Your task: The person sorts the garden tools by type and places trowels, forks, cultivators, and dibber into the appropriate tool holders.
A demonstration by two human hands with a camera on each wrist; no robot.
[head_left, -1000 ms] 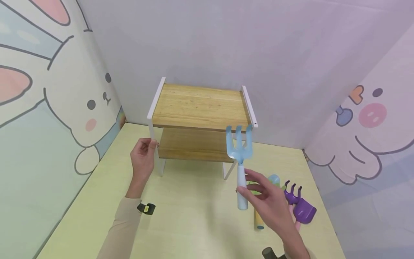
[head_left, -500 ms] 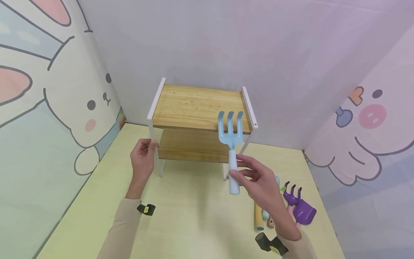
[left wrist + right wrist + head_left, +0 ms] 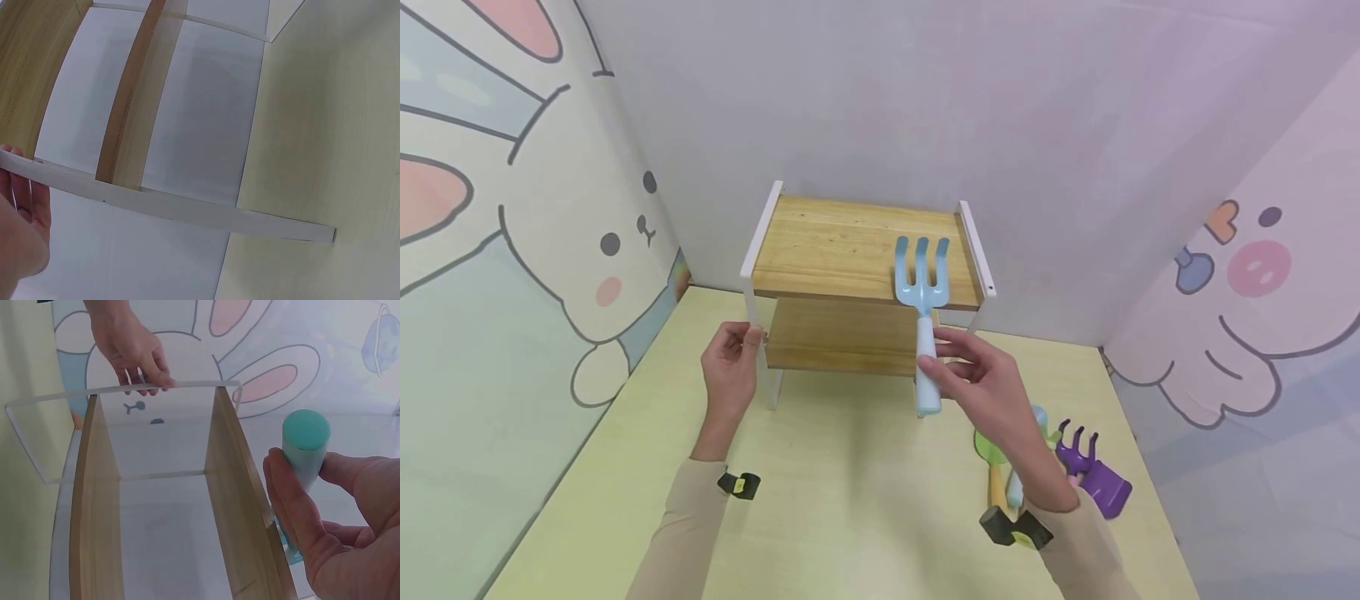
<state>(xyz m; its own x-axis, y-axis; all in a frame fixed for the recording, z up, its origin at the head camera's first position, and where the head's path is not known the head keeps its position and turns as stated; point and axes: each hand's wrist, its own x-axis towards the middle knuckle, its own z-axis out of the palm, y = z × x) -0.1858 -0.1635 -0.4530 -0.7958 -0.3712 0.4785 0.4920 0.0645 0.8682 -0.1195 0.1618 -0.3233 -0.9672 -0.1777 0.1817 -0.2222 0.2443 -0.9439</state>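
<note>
A light blue three-pronged garden hand fork (image 3: 922, 287) is raised prongs-up in front of the shelf's right half. My right hand (image 3: 981, 379) pinches its pale handle between thumb and fingers; in the right wrist view the teal handle end (image 3: 306, 430) points toward the camera. A two-tier wooden shelf (image 3: 850, 242) with white side frames stands against the back wall. My left hand (image 3: 730, 367) grips the left white frame (image 3: 175, 206), its fingers curled at the frame's edge in the left wrist view. Bare wood shows on both shelf boards.
To the right on the pale yellow surface lie a purple hand rake (image 3: 1077, 454), a purple shovel (image 3: 1108, 490) and a green tool (image 3: 988, 448) with a yellow handle (image 3: 997, 487). My right forearm partly hides them. Cartoon-printed fabric walls enclose both sides.
My right hand has carried the garden fork up and leftward, from the shelf's right front corner to over the top board's front. My left hand has kept its place on the frame.
</note>
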